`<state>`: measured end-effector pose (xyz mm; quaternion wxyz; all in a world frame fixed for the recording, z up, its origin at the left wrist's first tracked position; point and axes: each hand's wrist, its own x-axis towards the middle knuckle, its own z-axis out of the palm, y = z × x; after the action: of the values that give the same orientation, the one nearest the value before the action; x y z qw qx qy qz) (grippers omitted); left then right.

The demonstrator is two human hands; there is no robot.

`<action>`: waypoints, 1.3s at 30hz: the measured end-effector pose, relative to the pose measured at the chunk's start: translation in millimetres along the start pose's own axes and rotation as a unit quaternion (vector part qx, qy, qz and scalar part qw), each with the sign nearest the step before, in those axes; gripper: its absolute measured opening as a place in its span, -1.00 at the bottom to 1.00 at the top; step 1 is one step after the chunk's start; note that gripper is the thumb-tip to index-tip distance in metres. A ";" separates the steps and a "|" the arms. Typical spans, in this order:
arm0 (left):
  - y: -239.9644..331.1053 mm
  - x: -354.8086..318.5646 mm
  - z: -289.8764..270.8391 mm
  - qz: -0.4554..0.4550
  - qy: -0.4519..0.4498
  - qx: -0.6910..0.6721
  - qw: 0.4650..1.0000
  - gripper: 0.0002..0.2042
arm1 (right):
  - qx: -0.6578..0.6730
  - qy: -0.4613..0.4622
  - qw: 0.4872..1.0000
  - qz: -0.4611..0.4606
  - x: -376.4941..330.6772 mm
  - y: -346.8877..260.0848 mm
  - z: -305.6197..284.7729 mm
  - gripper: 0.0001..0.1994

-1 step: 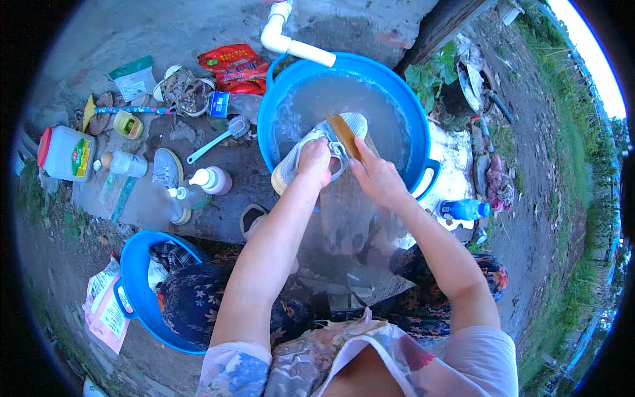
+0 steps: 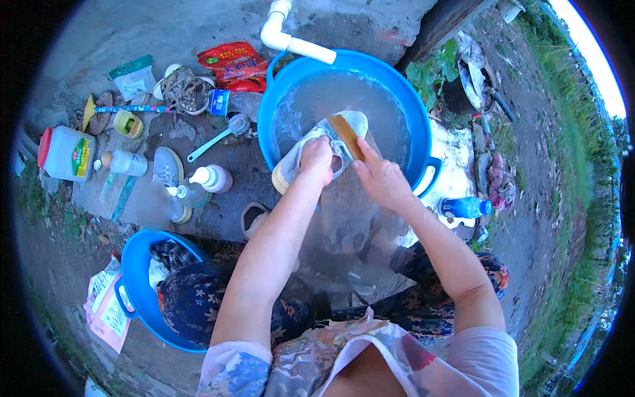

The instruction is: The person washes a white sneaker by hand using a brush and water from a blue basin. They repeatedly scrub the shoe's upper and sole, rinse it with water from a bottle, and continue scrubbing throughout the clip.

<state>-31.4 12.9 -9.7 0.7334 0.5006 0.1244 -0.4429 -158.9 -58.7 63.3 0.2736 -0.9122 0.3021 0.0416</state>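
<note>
My left hand (image 2: 317, 159) is closed around the opening of a pale grey sneaker (image 2: 291, 162), whose toe points away over the big blue tub (image 2: 425, 132). In my right hand (image 2: 383, 182) is a wooden scrubbing brush (image 2: 345, 137), pressed against the sneaker's upper near the toe; its bristles are hidden. Under the shoe, a board (image 2: 340, 221) slopes from the tub down between my knees. Cloudy, sudsy water (image 2: 337, 92) fills the tub. Another grey sneaker (image 2: 167, 167) stands on the ground to the left.
A white pipe (image 2: 284, 41) juts over the tub. On the left are a white pump bottle (image 2: 213, 178), a teal-handled brush (image 2: 215, 140) and a red-lidded jar (image 2: 66, 153). A smaller blue tub (image 2: 139, 264) with cloth is beside my left knee; a blue bottle (image 2: 465, 208) lies at right.
The wooden brush and my right hand have shifted very slightly on the sneaker. My left hand keeps its hold, and the things around stay put.
</note>
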 end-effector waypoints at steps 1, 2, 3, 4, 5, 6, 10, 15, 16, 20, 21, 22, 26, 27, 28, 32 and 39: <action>-5.3 -0.9 8.8 0.007 0.015 -0.013 1.000 -0.83 | -0.039 0.016 0.999 0.006 5.7 19.7 2.1 -0.45; -5.5 -3.7 9.1 0.011 0.013 0.000 1.000 -0.83 | -0.067 0.000 0.997 0.044 19.4 21.8 -4.8 -0.45; -5.0 -5.0 15.8 0.016 0.003 0.011 1.000 -0.83 | -0.085 0.026 0.994 0.070 38.1 27.7 -9.2 -0.44; -6.4 -8.1 18.1 0.017 -0.002 0.024 1.000 -0.83 | -0.100 0.045 0.989 0.097 49.4 33.6 -4.2 -0.44; -5.8 -5.9 16.5 0.015 -0.002 0.018 1.000 -0.83 | -0.096 0.058 0.988 0.102 57.1 34.1 2.9 -0.43; -4.4 -2.6 15.9 0.021 -0.003 0.009 1.000 -0.83 | -0.093 0.072 0.987 0.108 63.2 34.4 9.1 -0.43; -0.2 3.3 -3.6 0.038 0.039 0.032 0.998 -0.83 | -0.047 0.016 0.999 -0.014 11.3 13.3 15.6 -0.42; -13.4 0.6 15.6 0.057 -0.009 0.091 0.994 -0.83 | -0.091 0.037 0.993 0.066 35.8 34.4 -5.3 -0.45; -18.3 -2.6 15.7 0.053 -0.016 0.098 0.994 -0.83 | -0.083 0.044 0.991 0.091 43.3 37.9 1.2 -0.45; -3.2 0.9 -1.4 0.038 0.007 0.033 0.999 -0.81 | -0.026 -0.007 0.999 0.043 43.0 11.6 11.0 -0.43; -3.4 2.0 -5.5 0.041 0.011 0.063 0.997 -0.79 | -0.032 0.007 0.999 0.020 20.8 3.8 11.8 -0.43; -8.7 6.3 -8.2 0.067 0.021 0.124 0.990 -0.79 | -0.038 0.019 0.999 0.001 2.8 -2.9 11.1 -0.44; -25.7 2.5 10.9 0.099 0.002 0.179 0.979 -0.80 | -0.093 0.046 0.992 0.072 46.2 34.2 0.7 -0.46; -24.7 -1.5 12.3 0.085 -0.015 0.165 0.982 -0.81 | -0.087 0.085 0.989 0.085 62.9 42.0 7.4 -0.46; -18.5 0.0 8.8 0.078 -0.026 0.148 0.986 -0.81 | -0.083 0.076 0.990 0.086 66.3 32.9 10.4 -0.46; -1.5 1.0 -5.6 0.030 0.008 0.069 0.997 -0.81 | -0.007 0.040 0.999 -0.003 30.6 10.9 22.7 -0.49; -35.3 13.8 -2.6 0.109 -0.014 0.249 0.962 -0.79 | -0.076 0.061 0.991 0.097 77.2 41.6 10.5 -0.45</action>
<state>-50.2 4.1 -41.6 0.6312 0.6716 -0.0556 -0.3841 -119.0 -121.8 16.1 0.1796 -0.8975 0.4013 0.0346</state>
